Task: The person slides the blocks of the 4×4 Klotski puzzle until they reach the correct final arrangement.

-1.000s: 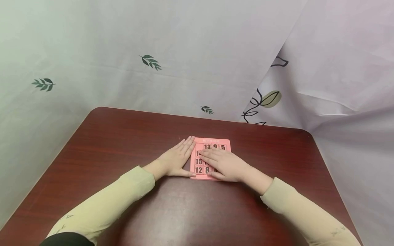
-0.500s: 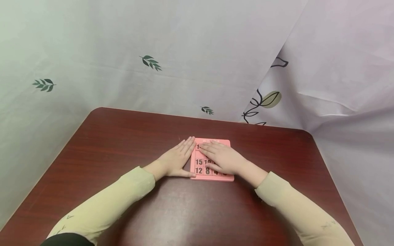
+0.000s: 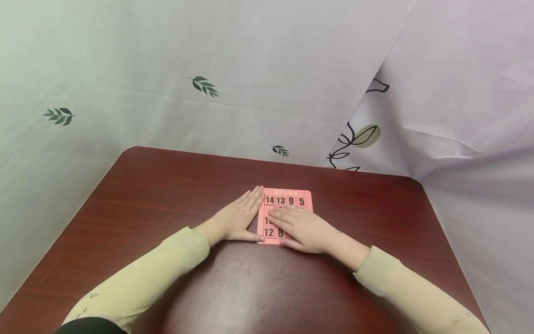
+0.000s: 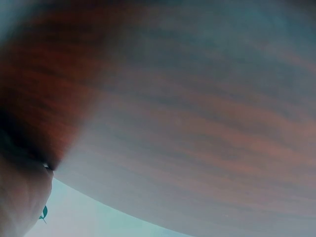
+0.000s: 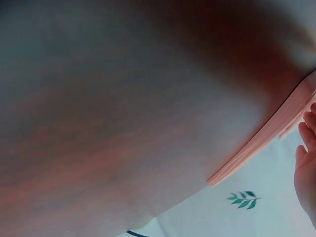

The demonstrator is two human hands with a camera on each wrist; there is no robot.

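Observation:
A pink number slide puzzle [image 3: 288,191] lies flat on the table in the head view. Its top row reads 14, 13, 9, 5. My left hand [image 3: 238,217] lies along the puzzle's left edge with straight fingers, its thumb at the near left corner. Across the middle of the puzzle rests my right hand [image 3: 310,229], fingertips at the left end of the second and third rows. It hides most tiles there; the 12 and 8 show below. In the right wrist view the puzzle's side [image 5: 256,140] shows edge-on beside the right hand [image 5: 307,163].
The dark red wooden table [image 3: 175,185] has rounded far corners. A pale curtain [image 3: 250,55] with leaf prints hangs behind it and along the sides. The left wrist view is mostly blurred tabletop [image 4: 173,128].
The 14 tile has gone from the second row up into the top left cell. My right hand moved up with it, then back toward me. My left hand stays put.

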